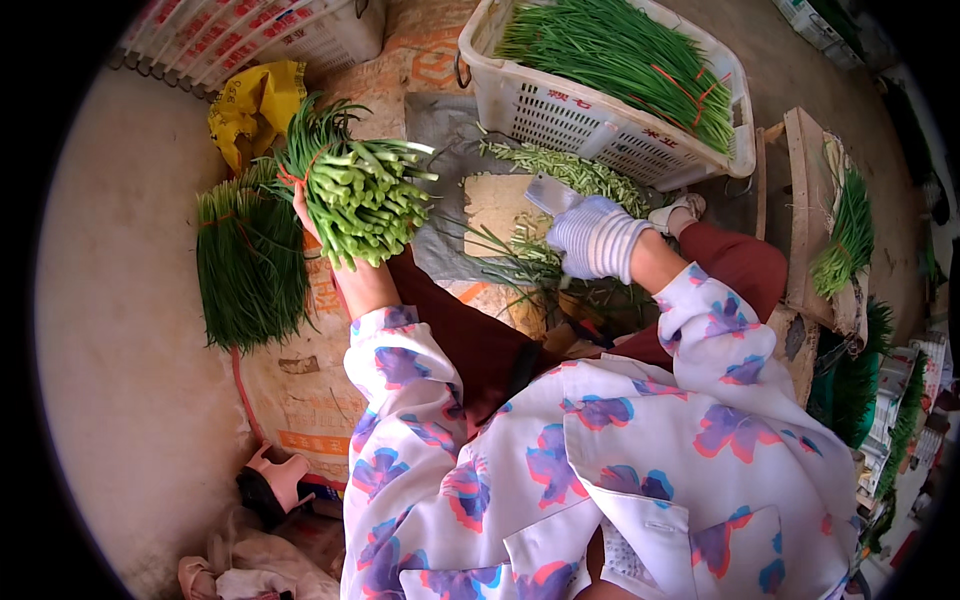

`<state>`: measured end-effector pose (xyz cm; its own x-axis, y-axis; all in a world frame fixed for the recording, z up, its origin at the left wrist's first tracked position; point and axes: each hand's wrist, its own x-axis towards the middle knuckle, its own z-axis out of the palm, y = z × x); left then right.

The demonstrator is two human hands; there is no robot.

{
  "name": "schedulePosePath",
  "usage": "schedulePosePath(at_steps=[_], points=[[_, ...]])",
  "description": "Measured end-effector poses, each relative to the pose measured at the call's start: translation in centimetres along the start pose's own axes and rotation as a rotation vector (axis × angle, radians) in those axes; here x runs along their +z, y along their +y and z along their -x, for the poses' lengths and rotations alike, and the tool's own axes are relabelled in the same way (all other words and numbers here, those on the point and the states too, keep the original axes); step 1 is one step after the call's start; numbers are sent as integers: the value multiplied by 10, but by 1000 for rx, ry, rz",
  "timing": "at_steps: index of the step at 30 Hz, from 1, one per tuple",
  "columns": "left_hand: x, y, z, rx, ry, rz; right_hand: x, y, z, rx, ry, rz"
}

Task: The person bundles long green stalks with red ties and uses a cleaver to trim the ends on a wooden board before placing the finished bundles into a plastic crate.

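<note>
My left hand (306, 213), mostly hidden behind its load, is closed round a thick bunch of garlic scapes (365, 200). A red band ties the bunch, and the pale cut ends face to the right. In a striped glove, my right hand (595, 238) grips a knife (553, 193) with a broad metal blade; the glove covers its handle. The blade hovers over or rests on the right part of a tan board (492, 207); I cannot tell which. Short trimmed stem ends (585, 178) lie beyond the blade, and loose green stalks (520, 262) lie below it.
A white crate (600, 115) of tied green bundles stands ahead. Another tied bundle (250, 265) lies left by the wall, below a yellow bag (255, 110). Stacked white crates (330, 35) are far left. At right, a wooden frame (805, 220) has a green bundle (845, 230) beside it.
</note>
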<state>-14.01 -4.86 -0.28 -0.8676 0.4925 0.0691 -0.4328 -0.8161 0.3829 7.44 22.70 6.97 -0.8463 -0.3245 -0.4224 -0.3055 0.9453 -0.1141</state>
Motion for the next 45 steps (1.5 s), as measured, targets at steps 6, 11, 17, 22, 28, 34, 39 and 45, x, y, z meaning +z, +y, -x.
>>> schedulePosePath(at_steps=[6,11,17,22,28,34,39,45], points=[[28,-33,-11,-24,-287,262,-2,-25,-39,-11,707,-919],[39,-29,-5,11,-353,339,-25,-58,-59,-187,680,-1199],[47,-24,2,50,-393,432,-13,-35,11,-629,199,-1259],[84,-29,6,136,-100,716,2,-7,1,-47,629,-191],[46,-27,7,76,-391,464,-47,-95,-23,-346,1095,-154],[54,-24,8,69,-483,467,30,-63,3,-218,96,-198],[48,-27,8,133,-474,332,-63,-81,-13,-339,1137,-310],[49,-24,5,111,-487,284,-6,-76,-1,-596,737,-202]])
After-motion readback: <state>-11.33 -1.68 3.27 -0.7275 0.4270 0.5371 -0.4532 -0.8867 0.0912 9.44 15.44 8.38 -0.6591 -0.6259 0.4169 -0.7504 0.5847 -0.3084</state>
